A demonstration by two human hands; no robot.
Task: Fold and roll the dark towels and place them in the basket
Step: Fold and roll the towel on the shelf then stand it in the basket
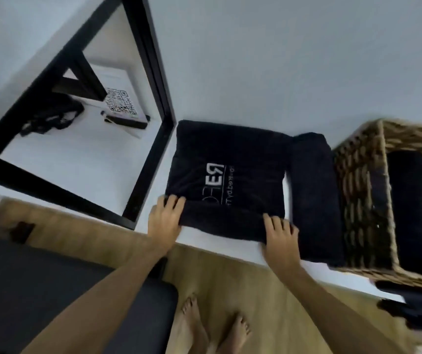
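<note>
At nine o'clock stood a black-framed mirror (151, 103) leaning by the pale wall; it showed a white card with a square code (121, 103) in its glass. The left hand (165, 219) came next, at about seven o'clock of the flat, folded dark towel with white letters (226, 175); its fingers curled over the near left corner and pinched the thick edge. The towel lay in the middle on the white table top (230, 241), close to the near edge. The right hand (280, 238) gripped the near right corner the same way, at five o'clock of the towel; both hands were clamped on the cloth, well apart from each other.

The towel looked soft, floppy and light; it would bend and sag if lifted by one corner, so the two near corners seemed the best places to hold for rolling it away toward twelve o'clock. It would not break or slip much.

At three o'clock a rolled dark towel (314, 195) lay just beside the brown woven basket (360, 200); dark rolls (406, 200) already sat inside it.
</note>
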